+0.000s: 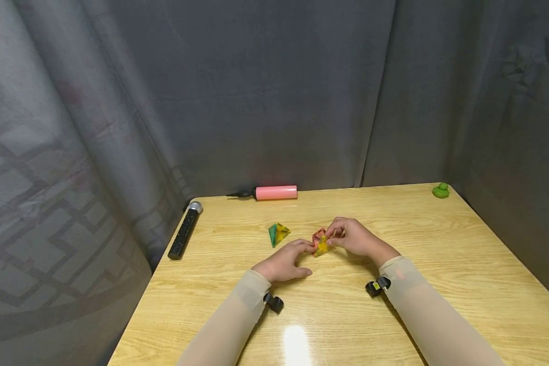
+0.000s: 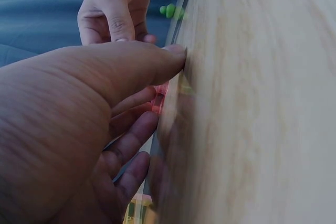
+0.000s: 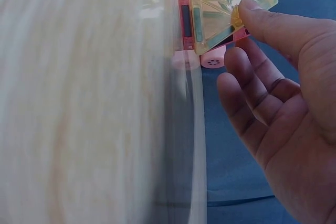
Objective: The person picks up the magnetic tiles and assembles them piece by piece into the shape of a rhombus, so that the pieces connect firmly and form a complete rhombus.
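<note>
My right hand (image 1: 354, 237) pinches a translucent yellow triangular magnetic tile (image 3: 216, 6) between thumb and fingers. Its lower edge stands right at a red magnetic tile (image 3: 185, 24) close over the table. From the left, my left hand (image 1: 283, 262) reaches to the red tile (image 1: 318, 236), its fingertips at the tile's side and its thumb held apart. In the left wrist view, those fingers hide most of the red tile (image 2: 159, 98). Left of both hands stands a small pyramid (image 1: 280, 234) of green and yellow tiles.
A pink hand pump (image 1: 276, 192) with a black nozzle lies along the table's back edge. At the left edge is a black microphone (image 1: 185, 231) with a silver head. A small green duck-like figure (image 1: 441, 191) sits in the far right corner. Grey curtains (image 1: 265, 91) surround the wooden table (image 1: 439, 244).
</note>
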The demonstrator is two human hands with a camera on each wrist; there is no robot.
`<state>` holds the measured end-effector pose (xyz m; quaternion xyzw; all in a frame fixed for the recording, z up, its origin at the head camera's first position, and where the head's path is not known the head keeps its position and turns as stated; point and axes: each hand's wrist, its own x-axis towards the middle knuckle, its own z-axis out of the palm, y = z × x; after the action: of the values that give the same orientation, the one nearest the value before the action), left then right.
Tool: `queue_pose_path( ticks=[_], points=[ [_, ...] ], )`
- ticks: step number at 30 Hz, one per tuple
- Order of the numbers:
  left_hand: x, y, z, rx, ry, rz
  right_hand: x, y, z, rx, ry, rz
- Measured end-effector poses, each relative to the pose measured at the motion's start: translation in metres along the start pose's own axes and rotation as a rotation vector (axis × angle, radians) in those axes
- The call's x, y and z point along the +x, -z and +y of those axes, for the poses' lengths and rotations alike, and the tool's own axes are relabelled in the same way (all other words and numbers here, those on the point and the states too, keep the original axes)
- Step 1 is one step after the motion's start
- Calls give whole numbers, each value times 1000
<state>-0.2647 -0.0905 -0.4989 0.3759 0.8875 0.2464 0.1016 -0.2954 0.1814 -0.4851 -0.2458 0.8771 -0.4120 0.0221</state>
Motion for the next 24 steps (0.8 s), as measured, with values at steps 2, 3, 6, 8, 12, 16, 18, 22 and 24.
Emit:
queue_pose_path(
  ticks=[2,3,6,8,12,16,18,22,24],
  points=[
    [0,0,0,6,-1,3,0,0,0,-3,-1,1],
    [0,0,0,5,-2,4,0,0,0,-3,-2,2],
    [0,0,0,6,-5,7,0,0,0,-5,-3,5],
    [0,0,-1,7,-8,9,0,0,0,2,-6,5],
    [0,-1,-2,11,-12,8,0,-1,0,19,-20,-1],
    [1,-1,-2,9,-12,10,0,-1,-1,24,-33,-4],
    [1,-1,-1,3,-7,12,1,-2,0,28,-37,-3],
    [1,-1,-1,-5,-2,9,1,-3,1,26,-38,-4],
    [1,-1,-2,1,-8,12,2,-4,1,17,-44,-4]
  ],
)
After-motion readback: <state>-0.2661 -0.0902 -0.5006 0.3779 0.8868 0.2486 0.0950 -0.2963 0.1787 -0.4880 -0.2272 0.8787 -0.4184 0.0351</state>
